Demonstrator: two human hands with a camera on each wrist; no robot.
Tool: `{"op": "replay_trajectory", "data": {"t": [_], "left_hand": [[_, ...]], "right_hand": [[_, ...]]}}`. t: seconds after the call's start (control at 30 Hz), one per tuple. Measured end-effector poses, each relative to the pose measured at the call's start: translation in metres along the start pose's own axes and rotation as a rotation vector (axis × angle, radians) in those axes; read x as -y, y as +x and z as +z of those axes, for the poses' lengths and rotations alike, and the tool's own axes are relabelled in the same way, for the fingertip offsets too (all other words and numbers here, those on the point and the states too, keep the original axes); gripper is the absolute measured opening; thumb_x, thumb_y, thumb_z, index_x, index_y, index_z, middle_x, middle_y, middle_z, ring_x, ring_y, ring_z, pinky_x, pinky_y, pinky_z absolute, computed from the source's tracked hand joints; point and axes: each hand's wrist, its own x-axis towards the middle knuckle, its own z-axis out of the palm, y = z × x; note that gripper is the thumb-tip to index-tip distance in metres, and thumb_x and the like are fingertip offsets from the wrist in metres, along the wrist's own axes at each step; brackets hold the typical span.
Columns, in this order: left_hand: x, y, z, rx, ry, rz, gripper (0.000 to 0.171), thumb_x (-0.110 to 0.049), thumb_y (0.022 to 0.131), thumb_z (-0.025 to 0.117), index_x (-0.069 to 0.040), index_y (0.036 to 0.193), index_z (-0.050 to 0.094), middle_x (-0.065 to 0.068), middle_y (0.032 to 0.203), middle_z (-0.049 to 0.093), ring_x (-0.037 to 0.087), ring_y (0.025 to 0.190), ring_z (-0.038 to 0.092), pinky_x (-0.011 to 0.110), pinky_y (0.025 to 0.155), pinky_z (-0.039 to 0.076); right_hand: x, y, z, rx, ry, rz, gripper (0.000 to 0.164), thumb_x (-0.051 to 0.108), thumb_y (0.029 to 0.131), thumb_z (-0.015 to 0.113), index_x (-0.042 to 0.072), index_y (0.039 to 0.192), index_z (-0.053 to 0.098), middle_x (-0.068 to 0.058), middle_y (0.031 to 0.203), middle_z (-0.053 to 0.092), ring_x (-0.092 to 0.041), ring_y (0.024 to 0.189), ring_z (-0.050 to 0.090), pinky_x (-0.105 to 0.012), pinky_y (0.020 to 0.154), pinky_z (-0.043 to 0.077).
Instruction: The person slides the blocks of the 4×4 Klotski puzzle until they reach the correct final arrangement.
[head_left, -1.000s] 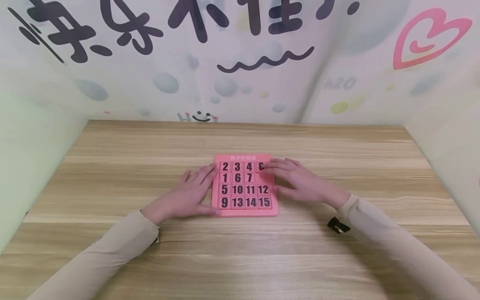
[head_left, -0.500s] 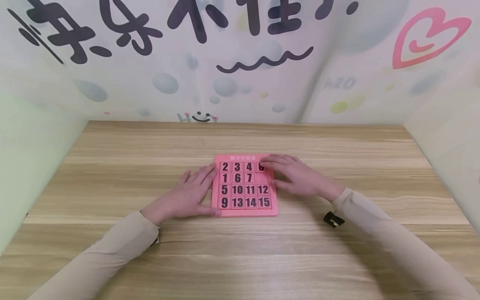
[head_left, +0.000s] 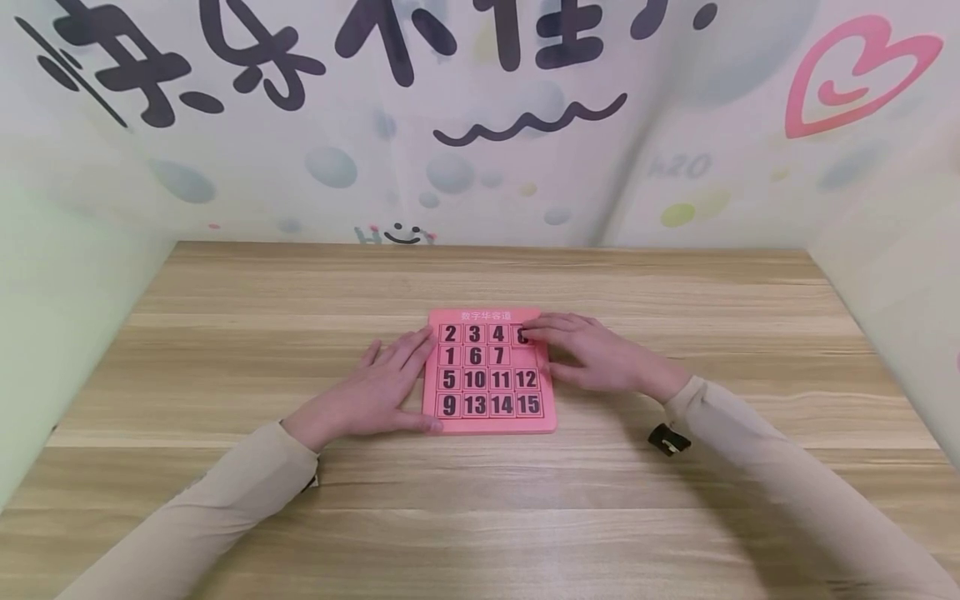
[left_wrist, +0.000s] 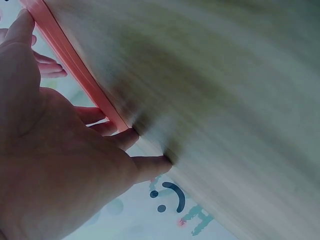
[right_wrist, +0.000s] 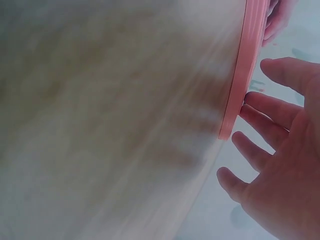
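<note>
A pink number sliding puzzle lies flat on the table, its tiles in four rows. My left hand rests along its left edge, thumb at the near left corner. In the left wrist view, the fingers of the left hand are spread beside the pink side wall. My right hand reaches over the right edge, fingertips on the 8 tile and partly covering it. Pink base shows below that tile, right of the 7. In the right wrist view the right hand's fingers are extended near the puzzle's side.
The wood-grain table reaches back to a printed wall with black lettering and bubbles. A black wrist strap piece hangs by the right sleeve. Side walls bound the table left and right.
My right hand has shifted slightly left over the puzzle, then a touch toward me at the 8 tile, which now sits slightly lower. The left hand stays in place.
</note>
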Motion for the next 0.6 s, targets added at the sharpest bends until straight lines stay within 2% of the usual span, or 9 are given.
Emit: {"op": "replay_trajectory", "data": {"t": [0.6], "left_hand": [[0.0007,0.0002,0.0006,0.003,0.000,0.006,0.112,-0.067,0.081,0.062,0.002,0.153,0.011,0.017,0.160,0.002,0.039,0.144,0.008,0.063,0.111,0.005]], "right_hand": [[0.0084,-0.0073,-0.0022,0.017,0.033,-0.044,0.050,0.026,0.094,0.062,0.001,0.137,0.052,-0.014,0.143,0.046,-0.033,0.135,0.036,-0.054,0.111,0.024]]}}
